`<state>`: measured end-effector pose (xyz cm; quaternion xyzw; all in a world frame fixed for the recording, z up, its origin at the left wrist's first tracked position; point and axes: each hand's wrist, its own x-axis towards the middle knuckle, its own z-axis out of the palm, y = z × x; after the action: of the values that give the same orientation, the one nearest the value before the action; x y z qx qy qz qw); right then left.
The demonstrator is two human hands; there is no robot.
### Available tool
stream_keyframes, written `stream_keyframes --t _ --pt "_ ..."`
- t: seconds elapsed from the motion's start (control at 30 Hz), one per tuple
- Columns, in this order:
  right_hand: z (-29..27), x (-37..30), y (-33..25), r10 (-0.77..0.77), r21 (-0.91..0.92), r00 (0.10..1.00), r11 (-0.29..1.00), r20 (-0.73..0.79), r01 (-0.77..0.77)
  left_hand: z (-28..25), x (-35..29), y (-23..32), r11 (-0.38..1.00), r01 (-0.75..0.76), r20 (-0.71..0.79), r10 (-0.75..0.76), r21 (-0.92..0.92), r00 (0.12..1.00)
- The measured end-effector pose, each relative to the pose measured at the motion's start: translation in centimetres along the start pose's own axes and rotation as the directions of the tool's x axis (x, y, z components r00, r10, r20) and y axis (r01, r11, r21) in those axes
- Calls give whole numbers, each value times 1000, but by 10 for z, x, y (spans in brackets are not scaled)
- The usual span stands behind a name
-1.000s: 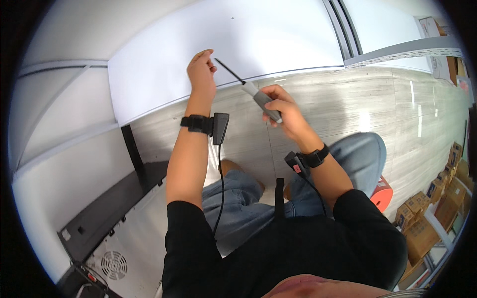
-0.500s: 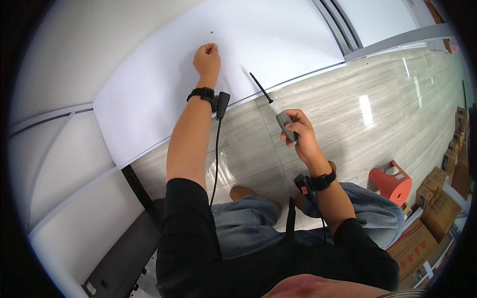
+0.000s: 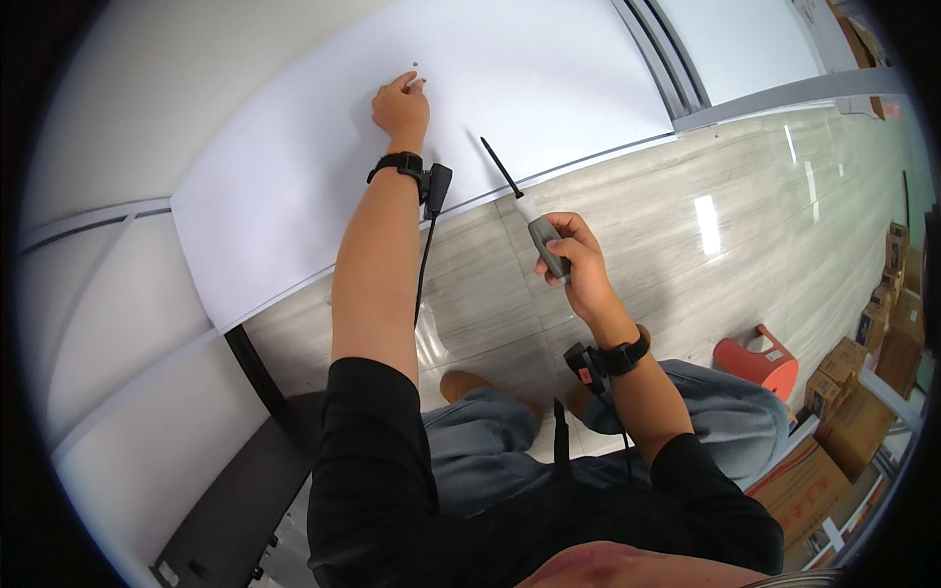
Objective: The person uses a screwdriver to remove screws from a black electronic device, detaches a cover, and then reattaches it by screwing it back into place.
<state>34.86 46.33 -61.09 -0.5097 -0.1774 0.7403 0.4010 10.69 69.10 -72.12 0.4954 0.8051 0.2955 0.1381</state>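
My left hand (image 3: 401, 108) is over the white tabletop (image 3: 284, 225), thumb and forefinger curled together around a small screw-like piece (image 3: 423, 80). Its dark end shows at the fingertips; the rest is too small to make out. Just beyond the fingers, a small grey dot (image 3: 415, 64), perhaps a screw or a hole, marks the white surface. A screwdriver (image 3: 549, 247) with a thick grey handle, a white collar and a long black shaft is gripped in my right hand (image 3: 578, 260). Its tip points up and left, over the table's near edge.
A black strap device with a cable sits on each wrist. Grey metal rails (image 3: 662, 54) cross the tabletop at the far right. On the tiled floor (image 3: 667, 235) stands a red stool (image 3: 760, 365), with cardboard boxes (image 3: 863, 412) along the right. A dark panel (image 3: 240, 490) is at lower left.
My left hand has moved slightly farther up toward the grey dot, its fingers loosening so a small dark piece shows. My right hand and the screwdriver have shifted slightly left.
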Motion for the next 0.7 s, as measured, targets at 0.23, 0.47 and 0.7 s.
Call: stream_keyframes --t 0.23,0.47,0.7 --pt "32 -6 -13 48 -25 985 999 167 -45 -75 -54 -17 680 465 358 -304 -567 883" --pt "98 -39 -12 269 -257 843 953 466 -162 -240 -178 -12 215 598 452 -475 -772 755" --pt "162 -105 -6 555 -523 366 831 747 -192 -381 -305 -6 173 216 5 -769 -961 639"
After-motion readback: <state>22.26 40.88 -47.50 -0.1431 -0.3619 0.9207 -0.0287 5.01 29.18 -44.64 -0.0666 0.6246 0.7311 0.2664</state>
